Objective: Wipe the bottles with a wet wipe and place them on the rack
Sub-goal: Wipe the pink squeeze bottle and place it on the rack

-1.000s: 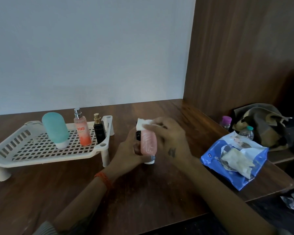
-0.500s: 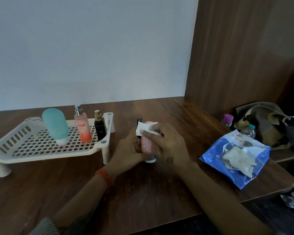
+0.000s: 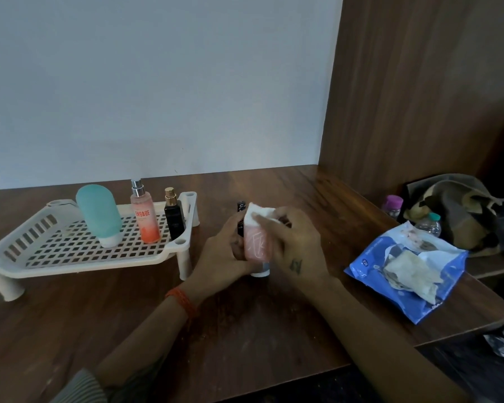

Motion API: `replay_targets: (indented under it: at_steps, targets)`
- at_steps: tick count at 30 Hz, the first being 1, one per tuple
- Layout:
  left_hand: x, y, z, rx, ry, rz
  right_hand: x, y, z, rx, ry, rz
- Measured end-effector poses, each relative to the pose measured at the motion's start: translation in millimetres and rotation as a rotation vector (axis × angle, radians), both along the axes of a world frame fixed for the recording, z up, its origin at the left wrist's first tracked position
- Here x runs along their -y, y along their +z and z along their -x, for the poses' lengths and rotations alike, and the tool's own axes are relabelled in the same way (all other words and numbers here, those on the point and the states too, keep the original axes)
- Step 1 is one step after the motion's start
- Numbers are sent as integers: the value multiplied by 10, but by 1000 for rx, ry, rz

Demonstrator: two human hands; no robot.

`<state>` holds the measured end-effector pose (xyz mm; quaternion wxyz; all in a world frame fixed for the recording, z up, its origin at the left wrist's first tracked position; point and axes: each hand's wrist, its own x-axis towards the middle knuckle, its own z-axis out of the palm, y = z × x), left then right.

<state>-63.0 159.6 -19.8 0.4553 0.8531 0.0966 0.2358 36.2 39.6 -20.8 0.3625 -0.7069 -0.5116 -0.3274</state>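
A pink bottle [image 3: 256,245] with a white cap stands cap-down on the wooden table, mid-frame. My left hand [image 3: 226,253] grips its left side. My right hand [image 3: 293,242] pinches a white wet wipe [image 3: 258,213] against the bottle's top. A small black bottle [image 3: 240,207] peeks out behind my left hand. On the white perforated rack [image 3: 70,251] at the left stand a teal bottle [image 3: 99,213], a pink-orange spray bottle [image 3: 144,219] and a black perfume bottle [image 3: 173,218].
A blue wet-wipe pack [image 3: 405,271] lies open at the table's right edge. Beyond it sit a crumpled bag [image 3: 460,210] and two small bottles [image 3: 393,205]. A wooden panel rises at the right, a white wall behind.
The wipe has shifted over the top of the pink bottle as my right hand rubs it. My left hand keeps its hold. The view has drifted slightly.
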Motion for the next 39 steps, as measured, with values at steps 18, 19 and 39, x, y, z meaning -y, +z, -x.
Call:
replay_targets:
  at_steps: [18,19,39]
  targets:
    - [-7,-7,-10,-22,8,-39,15,-4,-9,56,-8,-104]
    - [-16,-15,-14,-30,1,-35,12,-8,18,99,32,-42]
    - [-7,9,-16,1,-42,-24,70,54,-61,-62,-70,-226]
